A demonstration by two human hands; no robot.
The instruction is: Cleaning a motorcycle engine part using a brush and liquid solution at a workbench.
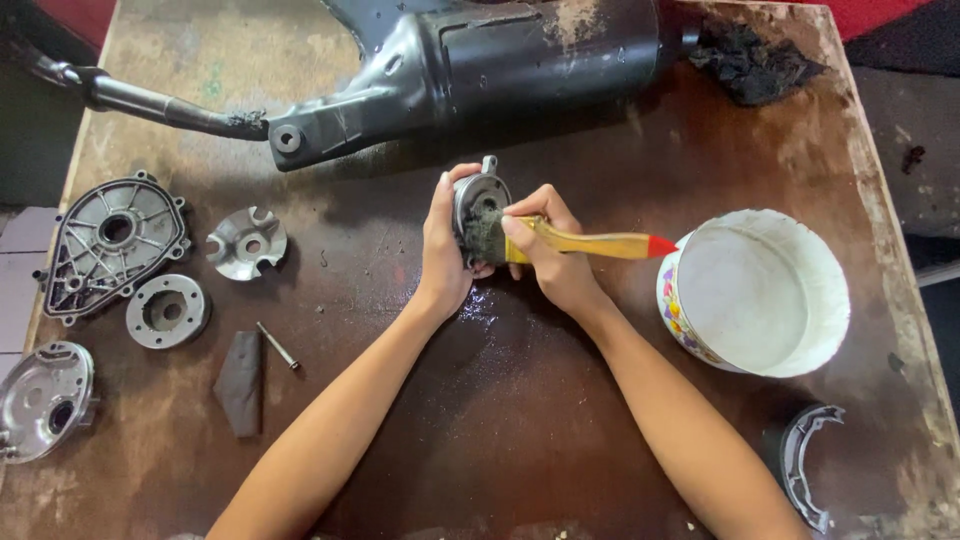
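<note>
i'm gripping the round metal part (482,200) in my left hand (445,250) above the wet table (520,400), my right hand (550,255) clamping the brush (575,243), and it's looking greasy enough to be slipping out.

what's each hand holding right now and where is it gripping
The left hand grips a round metal part by its rim. The right hand holds a paintbrush near the bristle end of its wooden handle.

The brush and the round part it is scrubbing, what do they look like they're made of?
Brush: seemingly varnished yellow wood handle with a red-painted tip, and grimy dark bristles. Round part in the left hand: apparently cast metal, dull grey, with bolt ears.
</note>
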